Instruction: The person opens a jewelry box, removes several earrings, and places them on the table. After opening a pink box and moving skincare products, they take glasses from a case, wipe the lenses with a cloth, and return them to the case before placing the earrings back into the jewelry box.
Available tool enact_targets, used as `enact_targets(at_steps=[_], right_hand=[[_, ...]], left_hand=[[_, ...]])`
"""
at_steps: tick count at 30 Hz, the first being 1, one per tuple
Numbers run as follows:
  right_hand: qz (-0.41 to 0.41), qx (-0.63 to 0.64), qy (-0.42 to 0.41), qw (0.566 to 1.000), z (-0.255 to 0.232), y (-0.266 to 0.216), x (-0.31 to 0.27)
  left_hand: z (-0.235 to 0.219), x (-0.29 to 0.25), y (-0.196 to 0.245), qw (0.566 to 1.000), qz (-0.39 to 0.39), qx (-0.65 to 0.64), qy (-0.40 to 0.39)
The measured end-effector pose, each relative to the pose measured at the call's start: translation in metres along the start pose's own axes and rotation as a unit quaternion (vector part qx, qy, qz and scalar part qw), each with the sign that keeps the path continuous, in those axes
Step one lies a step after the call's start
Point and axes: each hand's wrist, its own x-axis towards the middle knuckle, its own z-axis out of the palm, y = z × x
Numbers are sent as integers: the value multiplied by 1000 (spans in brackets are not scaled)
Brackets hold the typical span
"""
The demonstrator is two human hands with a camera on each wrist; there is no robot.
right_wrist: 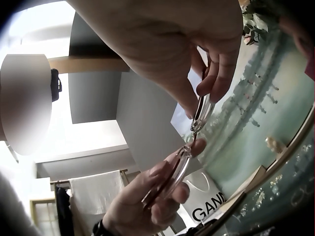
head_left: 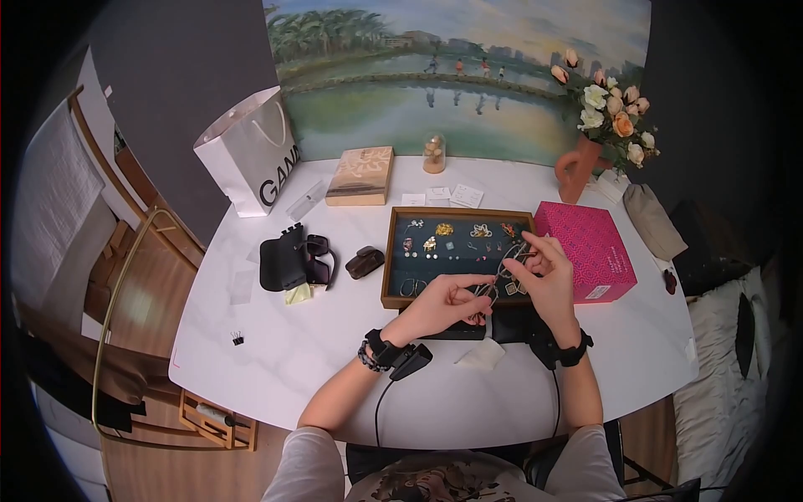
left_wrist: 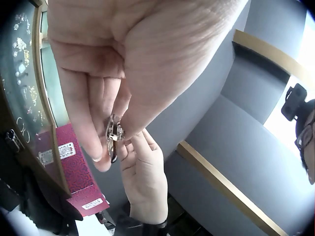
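Both hands hold a pair of eyeglasses (right_wrist: 195, 131) with thin rims, raised above the near right part of a jewelry tray. My left hand (head_left: 443, 305) pinches one lens side between thumb and fingers. On the other side, my right hand (head_left: 548, 280) grips the rim with thumb and fingertips. The wooden-framed tray (head_left: 387, 263) has a dark lining with rows of earrings, brooches and rings. Beneath the hands, a black case (head_left: 512, 323) lies at the tray's near edge. A white cloth (head_left: 481, 356) rests just in front of it.
A pink patterned box (head_left: 585, 251) stands right of the tray. To the left are sunglasses (head_left: 318, 263), a black case (head_left: 280, 263) and a brown case (head_left: 365, 262). Behind stand a paper bag (head_left: 242, 155), a flat box (head_left: 360, 180), a glass dome (head_left: 433, 155) and a flower vase (head_left: 577, 171).
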Motion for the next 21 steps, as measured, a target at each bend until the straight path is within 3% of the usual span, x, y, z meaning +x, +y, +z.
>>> enact_targets(at_steps=[3, 6, 9, 11, 13, 16, 21], right_hand=[[-1, 16, -17, 1000, -2, 6, 2], [40, 126, -18, 991, -1, 6, 2], [-24, 19, -15, 999, 6, -8, -8], [-231, -151, -24, 961, 15, -24, -14], [-218, -107, -45, 969, 26, -20, -20], [-290, -168, -62, 940, 34, -25, -22], [-259, -199, -81, 942, 27, -18, -24]], left_hand=[[-4, 1, -4, 1000, 11, 26, 1], [-6, 1, -2, 999, -3, 33, 19], [-9, 3, -2, 997, -26, -5, 75], [-9, 4, -1, 992, -1, -78, 100], [-12, 4, 1, 988, 7, -114, 109], [-13, 1, 0, 982, 31, -141, 126], [-7, -6, 11, 989, 29, -101, 101]])
